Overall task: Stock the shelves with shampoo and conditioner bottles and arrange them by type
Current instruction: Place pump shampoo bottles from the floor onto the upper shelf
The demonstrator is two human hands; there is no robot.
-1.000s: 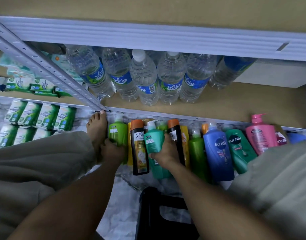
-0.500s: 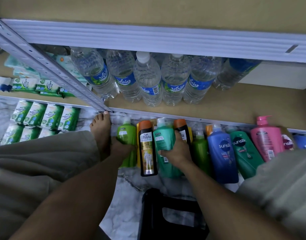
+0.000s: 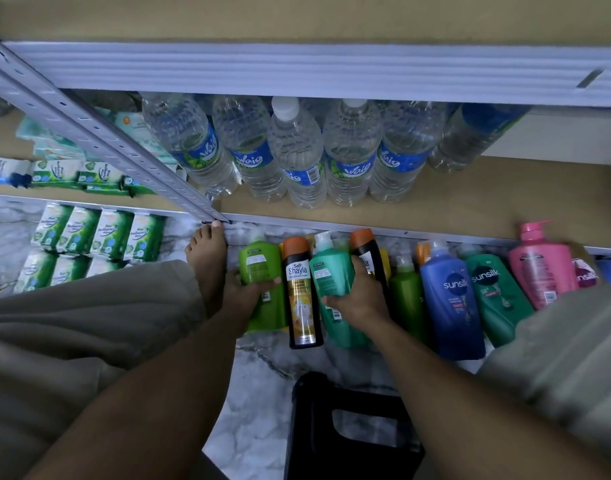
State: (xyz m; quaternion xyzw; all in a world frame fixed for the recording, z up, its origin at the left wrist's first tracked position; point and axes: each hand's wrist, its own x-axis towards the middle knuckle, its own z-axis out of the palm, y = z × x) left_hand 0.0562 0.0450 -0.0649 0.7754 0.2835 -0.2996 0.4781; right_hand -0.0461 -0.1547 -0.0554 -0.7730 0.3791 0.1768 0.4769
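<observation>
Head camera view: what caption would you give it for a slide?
Left hand grips a light green bottle, right hand a teal bottle, in a floor row beneath shelved water bottles.

head cam, wide-angle | looks from above, forward and steeply down | near: bottle row [image 3: 449, 299] mid-frame on floor [image 3: 262, 375] | shelf rail [image 3: 297, 71] spans upper frame

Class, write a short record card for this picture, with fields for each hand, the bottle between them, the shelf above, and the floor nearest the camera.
Left hand: grips the light green bottle
Right hand: grips the teal bottle
Between them: black Safi Shayla bottle, orange cap
Shelf: clear water bottles in a row
Near floor: black stool
</observation>
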